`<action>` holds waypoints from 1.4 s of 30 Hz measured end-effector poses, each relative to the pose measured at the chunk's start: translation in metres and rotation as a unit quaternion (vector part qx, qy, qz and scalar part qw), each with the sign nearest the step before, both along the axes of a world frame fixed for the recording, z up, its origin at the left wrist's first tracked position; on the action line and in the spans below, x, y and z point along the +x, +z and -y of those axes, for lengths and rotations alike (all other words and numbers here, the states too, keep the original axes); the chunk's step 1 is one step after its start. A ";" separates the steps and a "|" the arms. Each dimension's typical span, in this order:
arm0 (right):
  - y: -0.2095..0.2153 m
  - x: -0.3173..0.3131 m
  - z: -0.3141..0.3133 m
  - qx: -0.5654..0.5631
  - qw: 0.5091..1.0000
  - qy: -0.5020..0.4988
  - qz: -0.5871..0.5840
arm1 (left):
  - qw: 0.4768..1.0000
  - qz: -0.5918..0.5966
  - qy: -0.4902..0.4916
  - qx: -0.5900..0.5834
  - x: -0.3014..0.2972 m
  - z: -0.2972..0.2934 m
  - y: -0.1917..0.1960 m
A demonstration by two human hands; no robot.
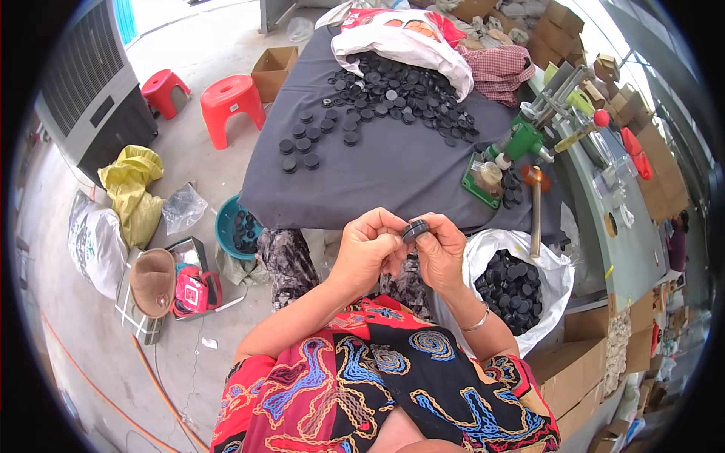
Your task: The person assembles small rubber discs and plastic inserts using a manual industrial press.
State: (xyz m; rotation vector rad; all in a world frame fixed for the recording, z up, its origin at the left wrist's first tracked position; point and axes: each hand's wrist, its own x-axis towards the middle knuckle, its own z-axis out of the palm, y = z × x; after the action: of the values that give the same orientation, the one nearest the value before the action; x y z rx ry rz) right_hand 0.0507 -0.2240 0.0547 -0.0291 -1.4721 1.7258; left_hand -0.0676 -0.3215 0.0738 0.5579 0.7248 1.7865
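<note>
Between the fingertips of both hands is a small round black cap (414, 231), held up in front of the table's near edge. My left hand (370, 243) pinches it from the left with curled fingers. On the other side, my right hand (441, 249) grips it between thumb and fingers. Many like caps lie in a loose pile (400, 98) on the grey cloth-covered table (340, 189), spilling from a white sack (430, 57). To the right of my right hand, a white bag (559, 281) holds more black caps (512, 291).
A green hand-lever press (521, 143) with a red knob stands on the table's right side, a hammer (536, 204) beside it. A teal basin (226, 226) with black pieces sits on the floor at left. Red stools (230, 98), sacks and a cooler (87, 83) stand beyond.
</note>
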 end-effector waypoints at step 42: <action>0.000 -0.002 0.015 -0.256 0.961 0.102 -0.014 | 0.981 -0.163 0.103 0.000 0.002 0.002 0.009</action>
State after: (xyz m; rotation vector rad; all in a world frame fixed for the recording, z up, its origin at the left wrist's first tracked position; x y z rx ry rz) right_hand 0.0487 -0.2391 0.0546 -0.1293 -0.9993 2.2280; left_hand -0.0661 -0.3233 0.0824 0.8132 1.0390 1.9073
